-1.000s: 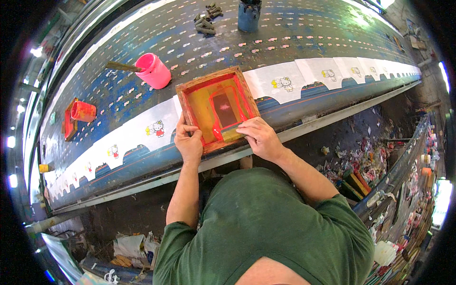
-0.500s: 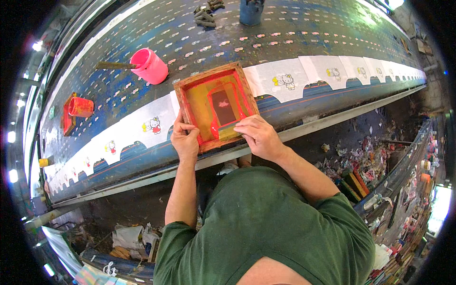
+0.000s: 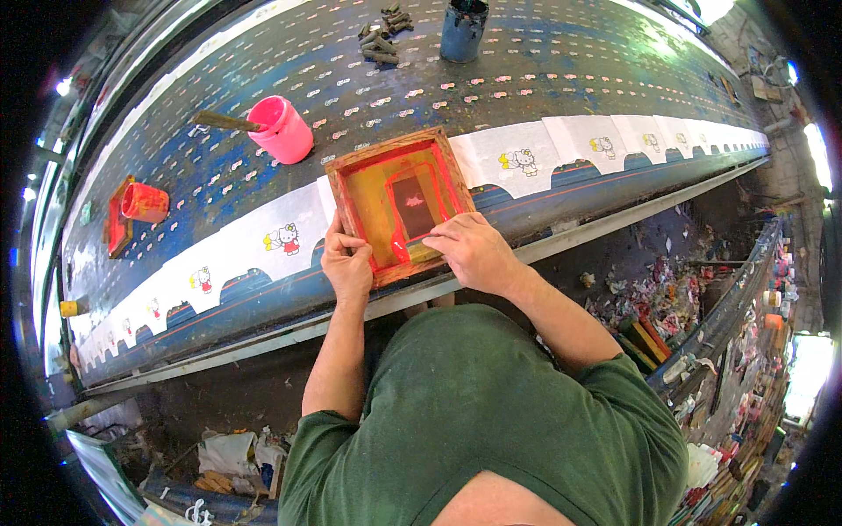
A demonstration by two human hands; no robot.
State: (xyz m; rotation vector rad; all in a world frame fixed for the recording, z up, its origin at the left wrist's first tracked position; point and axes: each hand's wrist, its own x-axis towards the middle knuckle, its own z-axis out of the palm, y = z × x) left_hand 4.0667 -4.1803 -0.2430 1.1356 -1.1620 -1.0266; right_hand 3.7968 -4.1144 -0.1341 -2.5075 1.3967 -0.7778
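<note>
A wooden screen-printing frame (image 3: 349, 203) lies over the row of white printed fabric pieces (image 3: 238, 239) along the table's near edge. Red ink streaks its yellowish mesh, around a darker rectangle with a small pale pink mark. My left hand (image 3: 348, 263) grips the frame's near left corner, thumb bent over the wood. Over the near right part of the frame, my right hand (image 3: 474, 252) has its fingers pinched together. Whatever those fingers hold is mostly hidden. More fabric pieces (image 3: 527, 163) with a cartoon cat figure continue to the right.
A pink ink pot (image 3: 285, 133) with a brush (image 3: 226, 121) stands beyond the frame. Farther left is a red-stained pot (image 3: 146, 202) beside another small frame (image 3: 117, 226). A blue bucket (image 3: 463, 37) and dark rolled pieces (image 3: 381, 43) sit at the back. Scraps (image 3: 677, 279) fill the trough behind right.
My right hand has slid a little to the left along the frame's near side. My left hand keeps its grip, and the frame stays in place while the view shifts slightly.
</note>
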